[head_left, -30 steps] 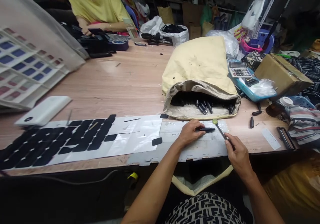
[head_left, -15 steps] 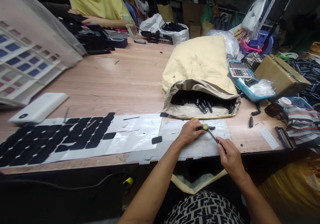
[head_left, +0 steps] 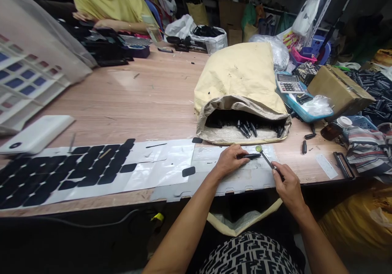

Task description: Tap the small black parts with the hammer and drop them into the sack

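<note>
My left hand (head_left: pixel 230 159) is closed around one end of a slim black piece (head_left: pixel 251 156), which lies low over the grey sheet (head_left: pixel 211 184) at the table's front edge. What the piece is I cannot make out. In my right hand (head_left: pixel 287 182) is a small hammer (head_left: pixel 267 158) with a metal shaft and a round yellow-green head. Its head is just above and beyond the far end of the black piece. Behind both hands lies a cream sack (head_left: pixel 235 72), its mouth facing me, with several black tapered parts (head_left: pixel 247 128) inside.
Rows of black rounded pads (head_left: pixel 88 163) stick to a white sheet on the left, near a white power bank (head_left: pixel 39 133). A calculator (head_left: pixel 289 83), a blue basket (head_left: pixel 309 112) and a cardboard box (head_left: pixel 339 88) stand right. A person in a yellow top (head_left: pixel 113 4) works across the table.
The hammer head has moved off the black piece, up and to the right, and my right hand has shifted slightly right. My left hand keeps hold of the piece. The camera view has shifted slightly.
</note>
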The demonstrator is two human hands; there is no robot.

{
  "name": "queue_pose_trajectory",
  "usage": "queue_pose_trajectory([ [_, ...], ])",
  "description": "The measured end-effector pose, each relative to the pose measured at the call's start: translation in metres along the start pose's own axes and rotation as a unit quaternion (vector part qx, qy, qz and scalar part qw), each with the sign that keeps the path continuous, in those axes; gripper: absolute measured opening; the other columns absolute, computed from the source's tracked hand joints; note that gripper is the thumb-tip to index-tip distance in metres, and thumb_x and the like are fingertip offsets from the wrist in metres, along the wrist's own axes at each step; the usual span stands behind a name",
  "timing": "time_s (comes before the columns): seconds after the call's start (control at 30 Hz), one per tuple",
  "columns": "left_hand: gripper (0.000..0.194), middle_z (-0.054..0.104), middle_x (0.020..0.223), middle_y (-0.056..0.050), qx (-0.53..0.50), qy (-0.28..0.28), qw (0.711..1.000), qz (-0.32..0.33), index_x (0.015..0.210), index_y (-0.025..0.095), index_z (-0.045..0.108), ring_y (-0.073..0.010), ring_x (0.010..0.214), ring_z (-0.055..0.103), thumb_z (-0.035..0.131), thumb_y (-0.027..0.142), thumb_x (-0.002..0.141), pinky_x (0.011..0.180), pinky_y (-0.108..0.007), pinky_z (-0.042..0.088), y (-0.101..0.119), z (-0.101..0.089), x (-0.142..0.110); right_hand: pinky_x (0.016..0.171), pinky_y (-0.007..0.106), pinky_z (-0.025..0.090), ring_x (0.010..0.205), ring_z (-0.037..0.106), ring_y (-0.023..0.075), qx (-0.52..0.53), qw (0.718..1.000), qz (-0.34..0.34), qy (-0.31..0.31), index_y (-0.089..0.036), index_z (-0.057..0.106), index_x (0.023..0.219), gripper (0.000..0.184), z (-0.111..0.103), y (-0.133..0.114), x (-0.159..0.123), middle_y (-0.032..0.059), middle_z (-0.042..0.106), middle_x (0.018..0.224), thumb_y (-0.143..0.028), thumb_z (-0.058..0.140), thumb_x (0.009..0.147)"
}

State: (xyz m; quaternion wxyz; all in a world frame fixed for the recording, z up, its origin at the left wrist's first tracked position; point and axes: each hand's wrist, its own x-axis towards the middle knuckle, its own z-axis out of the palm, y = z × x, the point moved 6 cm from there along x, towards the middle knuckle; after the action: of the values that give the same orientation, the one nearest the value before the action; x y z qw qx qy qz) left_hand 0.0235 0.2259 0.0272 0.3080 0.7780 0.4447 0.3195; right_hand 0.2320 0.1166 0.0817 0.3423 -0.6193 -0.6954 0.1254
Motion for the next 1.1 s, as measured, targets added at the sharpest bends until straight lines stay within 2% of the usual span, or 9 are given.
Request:
queue_pose_trajectory([
  [0.13, 0.013, 0.063, 0.083, -0.001, 0.004, -0.010, 1.000, -0.001, 0.093, 0.023, 0.075, -0.0191, 0.086, 0.058, 0.073, 0.029, 0.082, 0.078, -0.031, 0.044, 0.002, -0.002, 0.000, 0.080, 0.029, 0.050, 0.092, 0.065, 0.0193, -0.122, 0.991, -0.009, 0.062, -0.021, 0.067, 0.123, 0.031, -0.006, 0.018, 0.021, 0.0058, 0.069, 0.099, -0.026, 0.050, 0.097],
  [0.23, 0.014, 0.063, 0.084, -0.002, -0.004, -0.019, 1.000, -0.001, 0.093, 0.022, 0.074, -0.0193, 0.086, 0.058, 0.069, 0.031, 0.084, 0.078, -0.031, 0.044, 0.004, -0.003, 0.000, 0.075, 0.030, 0.045, 0.086, 0.059, 0.0200, -0.236, 0.968, -0.028, 0.081, -0.020, 0.068, 0.120, 0.031, -0.001, 0.029, 0.030, 0.0062, 0.064, 0.090, -0.023, 0.049, 0.096],
  [0.33, 0.016, 0.063, 0.085, -0.002, -0.021, -0.031, 0.999, 0.002, 0.092, 0.021, 0.072, -0.0194, 0.087, 0.058, 0.064, 0.034, 0.087, 0.079, -0.032, 0.044, 0.004, -0.003, 0.001, 0.074, 0.030, 0.041, 0.084, 0.055, 0.0201, -0.295, 0.950, -0.045, 0.090, -0.019, 0.068, 0.120, 0.031, 0.006, 0.034, 0.031, 0.0065, 0.061, 0.088, -0.023, 0.049, 0.096],
  [0.57, 0.023, 0.064, 0.087, -0.003, -0.049, -0.054, 0.997, 0.001, 0.085, 0.021, 0.069, -0.0202, 0.087, 0.055, 0.056, 0.038, 0.092, 0.084, -0.035, 0.043, 0.018, -0.009, -0.007, 0.072, 0.029, 0.036, 0.082, 0.051, 0.0194, -0.318, 0.942, -0.052, 0.096, -0.020, 0.066, 0.119, 0.028, 0.008, 0.033, 0.028, 0.0056, 0.059, 0.088, -0.024, 0.050, 0.096],
  [0.63, 0.022, 0.064, 0.095, -0.004, -0.060, -0.070, 0.996, 0.019, 0.087, 0.021, 0.070, -0.0217, 0.095, 0.055, 0.057, 0.039, 0.092, 0.090, -0.037, 0.044, 0.033, -0.010, -0.024, 0.072, 0.029, 0.036, 0.082, 0.050, 0.0192, -0.321, 0.941, -0.053, 0.095, -0.020, 0.065, 0.119, 0.028, 0.008, 0.032, 0.028, 0.0054, 0.059, 0.089, -0.024, 0.050, 0.096],
  [0.73, 0.017, 0.061, 0.124, -0.006, -0.054, -0.109, 0.991, 0.049, 0.091, 0.023, 0.071, -0.0261, 0.118, 0.050, 0.062, 0.037, 0.090, 0.102, -0.042, 0.042, 0.056, -0.002, -0.063, 0.071, 0.029, 0.036, 0.082, 0.050, 0.0190, -0.320, 0.941, -0.053, 0.097, -0.020, 0.065, 0.119, 0.028, 0.008, 0.032, 0.028, 0.0054, 0.059, 0.089, -0.024, 0.050, 0.096],
  [0.9, 0.010, 0.048, 0.149, -0.006, 0.087, -0.129, 0.985, 0.076, 0.089, 0.023, 0.072, -0.0346, 0.137, 0.037, 0.075, 0.023, 0.079, 0.113, -0.053, 0.034, 0.074, 0.016, -0.112, 0.072, 0.029, 0.036, 0.082, 0.050, 0.0192, -0.317, 0.942, -0.051, 0.094, -0.020, 0.065, 0.119, 0.028, 0.008, 0.033, 0.027, 0.0054, 0.059, 0.089, -0.023, 0.051, 0.095],
  [1.0, 0.020, 0.049, 0.149, -0.007, 0.116, -0.112, 0.983, 0.091, 0.091, 0.022, 0.072, -0.0366, 0.136, 0.039, 0.081, 0.023, 0.073, 0.110, -0.055, 0.036, 0.077, 0.018, -0.115, 0.072, 0.029, 0.035, 0.082, 0.050, 0.0192, -0.320, 0.941, -0.053, 0.098, -0.020, 0.066, 0.118, 0.028, 0.007, 0.031, 0.027, 0.0054, 0.059, 0.088, -0.023, 0.050, 0.095],
  [1.1, 0.023, 0.064, 0.127, -0.008, 0.067, -0.071, 0.993, 0.072, 0.095, 0.022, 0.070, -0.0304, 0.119, 0.054, 0.080, 0.030, 0.076, 0.100, -0.048, 0.046, 0.077, 0.009, -0.097, 0.072, 0.029, 0.035, 0.082, 0.050, 0.0194, -0.319, 0.941, -0.053, 0.099, -0.020, 0.066, 0.117, 0.027, 0.007, 0.031, 0.028, 0.0056, 0.059, 0.088, -0.023, 0.050, 0.096],
])
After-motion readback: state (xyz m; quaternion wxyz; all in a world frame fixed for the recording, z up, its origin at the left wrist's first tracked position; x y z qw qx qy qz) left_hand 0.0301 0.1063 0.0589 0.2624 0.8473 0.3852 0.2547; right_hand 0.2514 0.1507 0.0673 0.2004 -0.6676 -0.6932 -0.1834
